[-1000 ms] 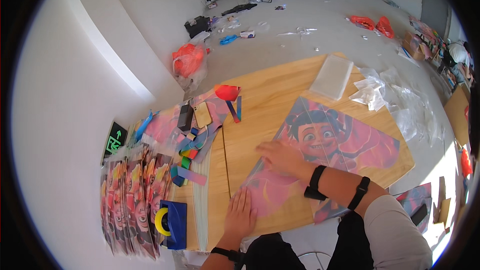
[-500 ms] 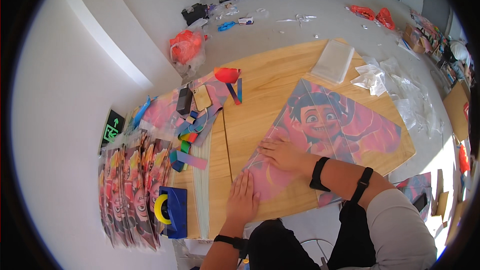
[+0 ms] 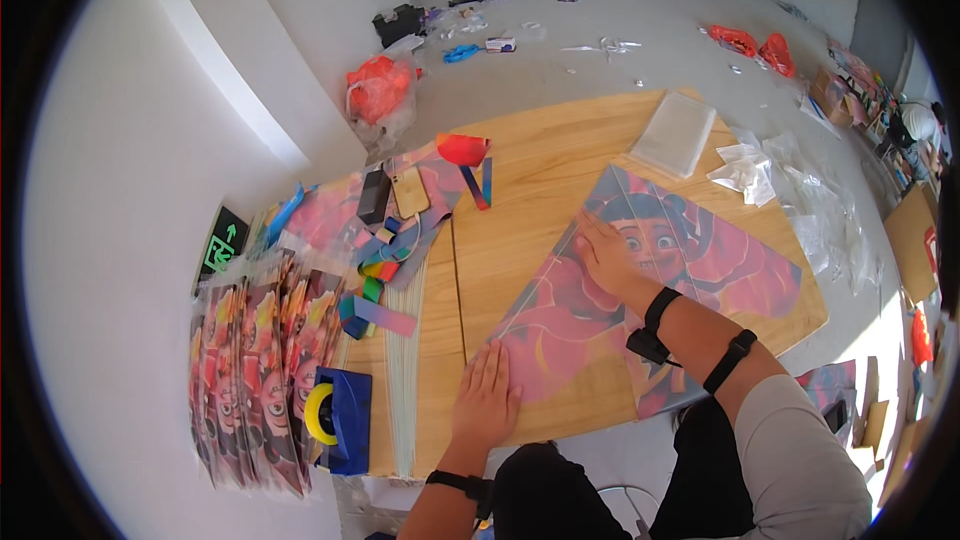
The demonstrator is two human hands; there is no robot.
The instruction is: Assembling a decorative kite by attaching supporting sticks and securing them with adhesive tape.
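A printed cartoon kite [image 3: 560,330], pink, red and blue, lies spread on the wooden table, with thin spars showing along its left edge and across its middle. My left hand [image 3: 486,402] rests flat at its near left corner, fingers stretched out. Higher up that same left edge, my right hand [image 3: 607,255] lies with extended fingers on the fabric, covering part of the printed figure. Neither hand grips anything. A bundle of thin white rods [image 3: 402,390] lies left of my left hand, near a blue tape dispenser [image 3: 350,425] with yellow tape.
Bagged folded kites [image 3: 265,380] hang at the table's left side. Colourful ribbon pieces [image 3: 385,315], a phone [image 3: 410,193] and a black box [image 3: 374,197] sit at the left. A clear plastic sleeve stack [image 3: 675,135] and crumpled plastic [image 3: 745,172] lie at the far right.
My right hand has slid up and away along the kite's left edge, from near my left hand toward the top. My left hand stays at the corner.
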